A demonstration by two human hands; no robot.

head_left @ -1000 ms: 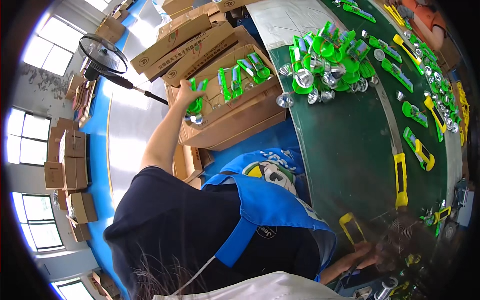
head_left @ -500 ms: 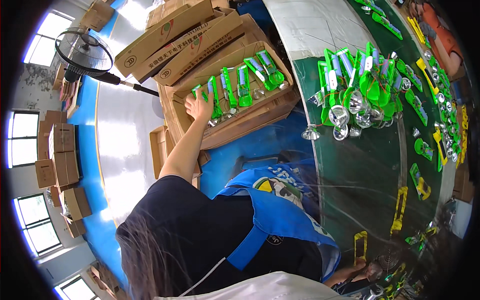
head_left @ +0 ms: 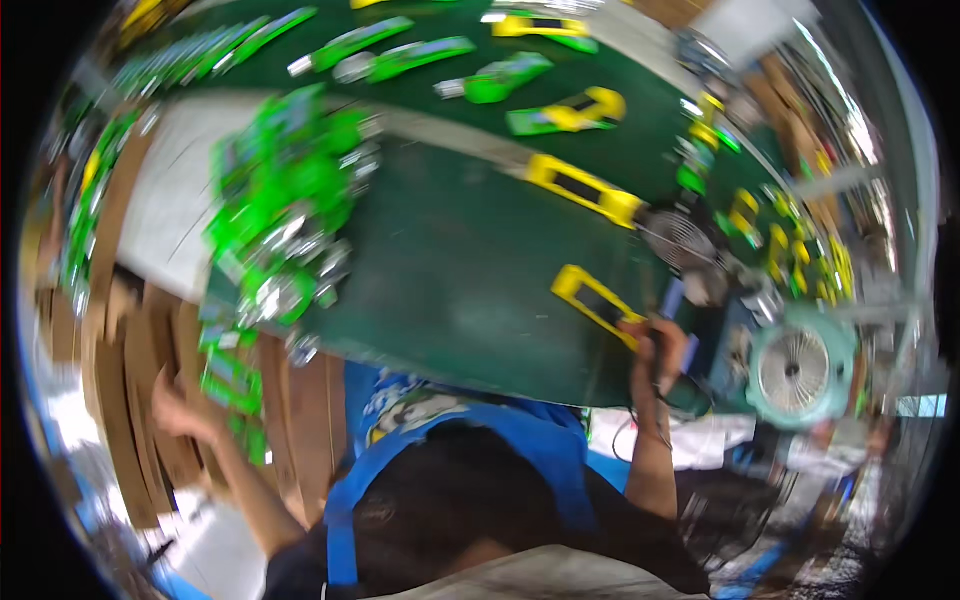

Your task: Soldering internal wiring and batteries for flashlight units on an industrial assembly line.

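Note:
My left hand point(head_left: 183, 405) is over the cardboard box on the left, its thumb apart and nothing visible in it, though motion blurs it. Beside it in the box lie green plastic lamp housings point(head_left: 232, 375). On the right, my right hand point(head_left: 662, 352) is closed on the near end of a yellow rectangular frame point(head_left: 590, 300) above the green table. A dark strap or cord runs by that wrist; I cannot tell which. Left of centre on the table is a heap of green lamp housings point(head_left: 285, 190) with silver reflectors.
Another yellow frame point(head_left: 580, 188) lies farther back on the green table point(head_left: 450, 270). Green and yellow lamp parts point(head_left: 570, 112) line the far strip. A round pale-green fan point(head_left: 792, 368) stands at right, with a dark fan point(head_left: 680, 238) near it. Cardboard flaps point(head_left: 150, 390) rise at left.
The view has swung from the box to the table. My left hand has come away from the green housing it was touching in the box. My right hand still holds the yellow frame.

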